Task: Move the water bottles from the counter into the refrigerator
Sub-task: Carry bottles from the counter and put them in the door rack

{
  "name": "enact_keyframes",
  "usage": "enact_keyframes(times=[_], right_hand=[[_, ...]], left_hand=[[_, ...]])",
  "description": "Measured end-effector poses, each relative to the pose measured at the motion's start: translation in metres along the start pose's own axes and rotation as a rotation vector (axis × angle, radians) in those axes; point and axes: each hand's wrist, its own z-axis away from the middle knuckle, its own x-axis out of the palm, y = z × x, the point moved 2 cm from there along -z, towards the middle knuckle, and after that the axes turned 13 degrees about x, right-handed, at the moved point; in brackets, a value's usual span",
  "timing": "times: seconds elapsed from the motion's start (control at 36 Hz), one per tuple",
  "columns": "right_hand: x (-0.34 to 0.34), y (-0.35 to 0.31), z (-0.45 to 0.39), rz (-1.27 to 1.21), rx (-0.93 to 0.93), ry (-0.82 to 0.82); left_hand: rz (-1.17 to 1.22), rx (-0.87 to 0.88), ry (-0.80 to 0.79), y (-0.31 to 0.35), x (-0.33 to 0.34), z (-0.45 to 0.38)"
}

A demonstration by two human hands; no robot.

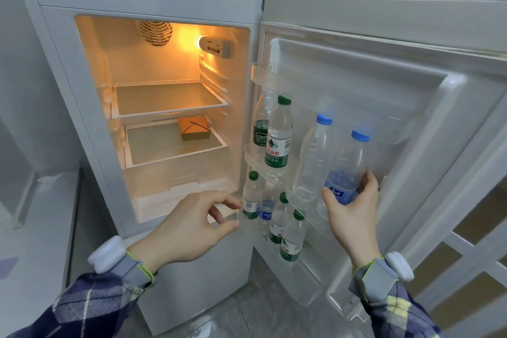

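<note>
The small refrigerator (68,68) stands open, its door (411,35) swung to the right. My right hand (354,214) grips a blue-capped, blue-labelled water bottle (348,164) at the door's middle shelf (251,156). Beside it stand another blue-capped bottle (312,162), a green-capped bottle (278,140) and a dark-labelled bottle (260,123). Several small green-capped bottles (251,197) fill the lower door shelf (310,296). My left hand (192,228) hovers in front of the fridge's bottom compartment, fingers loosely curled, holding nothing.
Inside the lit fridge, a brown cardboard box (194,127) sits on the second glass shelf (153,151); the upper glass shelf (164,99) is bare. A white counter (33,228) runs along the left. A white slatted partition (466,241) stands behind the door.
</note>
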Motion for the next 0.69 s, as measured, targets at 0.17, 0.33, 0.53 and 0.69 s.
enact_keyframes(times=[0.17,0.33,0.53,0.69], right_hand=[[0.007,0.009,0.028,-0.059,-0.024,0.12],[0.03,-0.005,0.056,-0.139,-0.188,0.201],[0.095,-0.025,0.072,0.085,-0.221,-0.424],[0.163,-0.022,0.08,0.433,-0.231,-0.876]], left_hand=[[-0.003,-0.013,-0.037,-0.012,0.003,0.001],[0.0,-0.037,-0.052,-0.037,-0.005,0.002],[0.023,-0.123,-0.069,-0.066,-0.017,0.014],[0.006,-0.229,-0.108,-0.102,-0.027,0.038]])
